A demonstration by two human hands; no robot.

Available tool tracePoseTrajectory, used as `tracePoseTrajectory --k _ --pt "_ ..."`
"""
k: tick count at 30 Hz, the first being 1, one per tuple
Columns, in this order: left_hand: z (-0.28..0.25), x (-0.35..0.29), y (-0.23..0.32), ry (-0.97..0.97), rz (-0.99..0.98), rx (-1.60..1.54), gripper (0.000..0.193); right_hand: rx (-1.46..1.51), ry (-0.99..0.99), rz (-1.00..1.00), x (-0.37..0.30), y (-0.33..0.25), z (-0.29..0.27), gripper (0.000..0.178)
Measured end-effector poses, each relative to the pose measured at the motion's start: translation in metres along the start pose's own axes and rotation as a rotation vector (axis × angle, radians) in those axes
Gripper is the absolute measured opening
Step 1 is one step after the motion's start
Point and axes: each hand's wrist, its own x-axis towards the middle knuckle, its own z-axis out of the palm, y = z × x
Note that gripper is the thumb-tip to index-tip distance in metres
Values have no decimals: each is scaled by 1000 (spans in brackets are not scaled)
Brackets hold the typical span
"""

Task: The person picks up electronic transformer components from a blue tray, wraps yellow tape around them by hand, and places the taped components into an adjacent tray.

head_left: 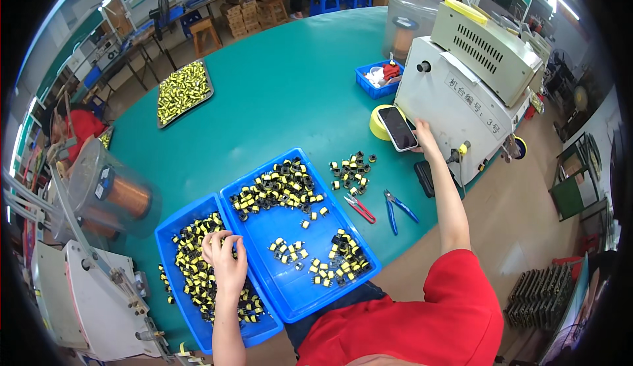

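Note:
My left hand (225, 259) is over the left blue bin (175, 225), fingers curled in; whatever they may hold is hidden. That bin is piled with small black-and-yellow wound coils (195, 260). My right hand (423, 137) grips the lower right edge of a smartphone (398, 129) with a dark screen. The phone lies tilted over a yellow tape roll (377, 123). Against the left bin stands a wider blue tray (267, 293), with coils grouped at its far end, in its middle and at its near right corner.
Right of the tray lie loose coils (353, 171), red-handled snips (360, 209) and blue-handled pliers (397, 213). A grey machine (455, 96) stands at right, near a small blue box (374, 90). A metal tray of yellow parts (184, 92) sits far left; copper wire spools (128, 198) stand nearer.

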Motion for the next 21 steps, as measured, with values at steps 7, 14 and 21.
tracePoseTrajectory --k 7,14,21 --pt "0 -2 -4 1 -4 10 3 -107 -34 -12 -24 -14 17 86" --pt "0 1 -1 1 4 17 3 -386 137 -220 -5 23 18 95" --pt "-1 -1 -3 -2 -3 29 3 -29 117 -25 -16 12 13 67"
